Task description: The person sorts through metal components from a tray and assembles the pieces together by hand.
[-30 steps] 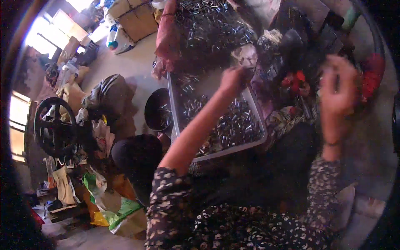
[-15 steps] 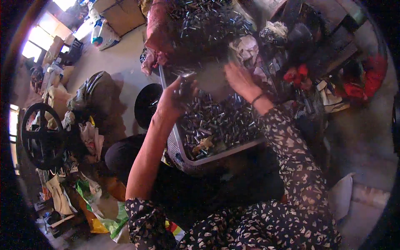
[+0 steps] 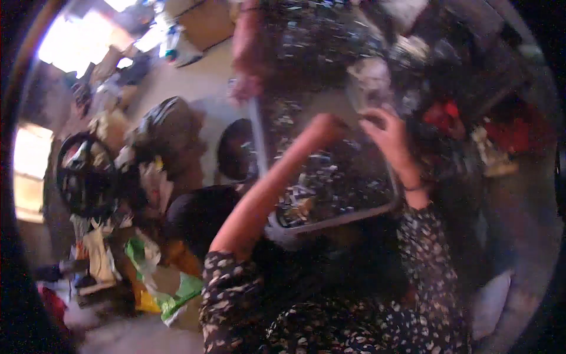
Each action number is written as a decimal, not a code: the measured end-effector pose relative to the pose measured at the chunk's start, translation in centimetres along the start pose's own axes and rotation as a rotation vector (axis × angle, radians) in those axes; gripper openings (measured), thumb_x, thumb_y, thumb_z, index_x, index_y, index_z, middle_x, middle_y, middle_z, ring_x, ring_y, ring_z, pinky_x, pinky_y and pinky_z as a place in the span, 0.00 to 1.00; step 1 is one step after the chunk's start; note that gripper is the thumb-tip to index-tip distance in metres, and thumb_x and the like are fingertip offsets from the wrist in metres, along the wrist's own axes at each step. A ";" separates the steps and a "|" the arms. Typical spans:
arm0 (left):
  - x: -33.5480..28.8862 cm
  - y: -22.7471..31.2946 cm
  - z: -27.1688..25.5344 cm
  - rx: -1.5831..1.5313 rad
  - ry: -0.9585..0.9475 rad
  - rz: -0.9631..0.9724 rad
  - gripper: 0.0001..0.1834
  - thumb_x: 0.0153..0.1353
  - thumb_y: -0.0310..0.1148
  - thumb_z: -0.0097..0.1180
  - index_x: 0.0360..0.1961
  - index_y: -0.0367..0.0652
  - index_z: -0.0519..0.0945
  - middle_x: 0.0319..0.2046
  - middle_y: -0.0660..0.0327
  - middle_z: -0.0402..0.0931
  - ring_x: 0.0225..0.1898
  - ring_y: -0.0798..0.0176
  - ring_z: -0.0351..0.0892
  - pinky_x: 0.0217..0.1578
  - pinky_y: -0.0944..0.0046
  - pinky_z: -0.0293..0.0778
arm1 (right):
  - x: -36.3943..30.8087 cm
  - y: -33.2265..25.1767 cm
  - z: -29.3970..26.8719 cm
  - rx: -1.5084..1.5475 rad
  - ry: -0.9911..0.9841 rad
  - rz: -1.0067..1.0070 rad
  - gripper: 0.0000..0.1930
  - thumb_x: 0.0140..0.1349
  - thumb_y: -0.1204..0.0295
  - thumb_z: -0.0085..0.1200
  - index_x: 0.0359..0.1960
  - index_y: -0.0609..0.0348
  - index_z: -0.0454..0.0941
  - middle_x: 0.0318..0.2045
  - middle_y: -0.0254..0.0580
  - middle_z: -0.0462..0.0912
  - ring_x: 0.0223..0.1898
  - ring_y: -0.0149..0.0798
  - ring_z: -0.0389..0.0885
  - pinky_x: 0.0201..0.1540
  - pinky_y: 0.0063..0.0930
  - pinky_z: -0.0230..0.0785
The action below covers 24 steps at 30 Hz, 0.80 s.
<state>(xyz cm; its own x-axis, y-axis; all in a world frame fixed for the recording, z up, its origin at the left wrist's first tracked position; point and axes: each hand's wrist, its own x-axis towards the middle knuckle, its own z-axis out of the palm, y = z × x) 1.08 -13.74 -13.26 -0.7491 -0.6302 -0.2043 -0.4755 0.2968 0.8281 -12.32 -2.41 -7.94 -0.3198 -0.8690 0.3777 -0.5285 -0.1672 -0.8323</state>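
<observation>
A deep bin with a pale grey rim [image 3: 339,222] lies in front of me, filled with many small dark metal-looking cylindrical pieces [image 3: 330,186]. My left hand [image 3: 326,128] reaches over the middle of the bin; its fingers are smeared by motion, so what they hold cannot be made out. Close by on the right, my right hand [image 3: 389,137] is raised above the bin's right side, thumb and fingers curved apart with nothing visible between them. A tan scrap [image 3: 299,209] rests among the pieces at the near left corner.
More pieces [image 3: 312,35] lie beyond the hands. Crumpled pale material [image 3: 371,76] and red cloth [image 3: 443,116] are at the right. Left of the bin stand a dark round container [image 3: 237,150], a grey-striped bundle [image 3: 171,124], a black wheel [image 3: 87,174] and a green-white bag [image 3: 177,292].
My left hand has swung right from the bin's left rim to its middle. The dark pieces seen in it earlier no longer show. My right hand has shifted right and nearer; the whole view has shifted.
</observation>
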 end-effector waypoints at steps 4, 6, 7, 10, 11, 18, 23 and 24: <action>1.3 -2.6 3.7 0.720 0.172 0.187 0.06 0.41 0.34 0.52 0.18 0.43 0.77 0.20 0.54 0.75 0.24 0.49 0.74 0.24 0.54 0.70 | -0.3 0.8 0.2 0.109 -0.007 0.180 0.08 0.52 0.73 0.50 0.33 0.62 0.76 0.29 0.32 0.76 0.29 0.26 0.70 0.35 0.18 0.63; 2.3 0.9 6.3 0.924 -0.032 0.119 0.07 0.38 0.37 0.56 0.22 0.50 0.80 0.24 0.63 0.76 0.27 0.61 0.76 0.25 0.62 0.72 | -0.5 4.0 -2.2 0.196 -0.021 0.338 0.09 0.55 0.72 0.47 0.35 0.61 0.75 0.28 0.27 0.74 0.27 0.22 0.67 0.31 0.13 0.61; 3.0 3.0 7.0 0.906 -0.090 0.122 0.10 0.38 0.40 0.57 0.25 0.52 0.80 0.26 0.64 0.76 0.29 0.64 0.76 0.26 0.65 0.72 | -0.7 7.0 -3.5 0.175 0.010 0.240 0.09 0.55 0.71 0.47 0.35 0.61 0.75 0.28 0.25 0.73 0.26 0.20 0.65 0.28 0.12 0.59; 2.0 2.0 6.1 0.817 -0.023 0.070 0.06 0.41 0.36 0.55 0.21 0.49 0.79 0.22 0.62 0.76 0.26 0.62 0.77 0.22 0.64 0.71 | -0.5 4.6 -0.8 0.254 -0.029 0.258 0.08 0.56 0.71 0.47 0.35 0.61 0.74 0.30 0.27 0.73 0.25 0.21 0.64 0.30 0.14 0.59; 1.9 2.4 6.5 0.959 -0.047 0.113 0.07 0.42 0.37 0.54 0.22 0.49 0.79 0.23 0.63 0.76 0.28 0.63 0.76 0.24 0.65 0.71 | -0.6 4.1 -0.8 0.253 -0.033 0.254 0.08 0.56 0.71 0.47 0.35 0.60 0.74 0.31 0.28 0.73 0.25 0.22 0.65 0.31 0.14 0.59; 1.3 2.6 6.4 0.947 0.033 0.105 0.07 0.39 0.33 0.56 0.23 0.46 0.79 0.25 0.60 0.76 0.31 0.60 0.76 0.25 0.62 0.72 | 0.1 6.6 -0.4 0.269 -0.004 0.260 0.08 0.55 0.72 0.48 0.34 0.60 0.74 0.31 0.29 0.72 0.25 0.22 0.65 0.29 0.15 0.61; -2.2 3.8 0.6 -0.158 0.224 -0.184 0.09 0.37 0.30 0.59 0.20 0.36 0.76 0.16 0.59 0.74 0.19 0.66 0.74 0.22 0.65 0.71 | -0.6 4.5 -0.2 0.044 -0.029 0.184 0.08 0.55 0.69 0.48 0.32 0.61 0.75 0.32 0.33 0.74 0.30 0.25 0.69 0.34 0.16 0.61; -3.2 3.4 0.0 -0.158 0.232 -0.190 0.09 0.37 0.30 0.59 0.20 0.36 0.76 0.16 0.59 0.74 0.19 0.66 0.74 0.22 0.65 0.71 | -0.9 2.8 0.3 -0.098 -0.026 0.080 0.09 0.55 0.68 0.49 0.32 0.61 0.75 0.31 0.33 0.74 0.33 0.28 0.70 0.39 0.19 0.60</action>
<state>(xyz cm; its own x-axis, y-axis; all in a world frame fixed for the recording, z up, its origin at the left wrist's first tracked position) 1.83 -10.71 -9.85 -0.5204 -0.8155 -0.2532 -0.5052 0.0550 0.8612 -13.27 -2.24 -10.71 -0.3442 -0.8895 0.3005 -0.5767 -0.0522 -0.8153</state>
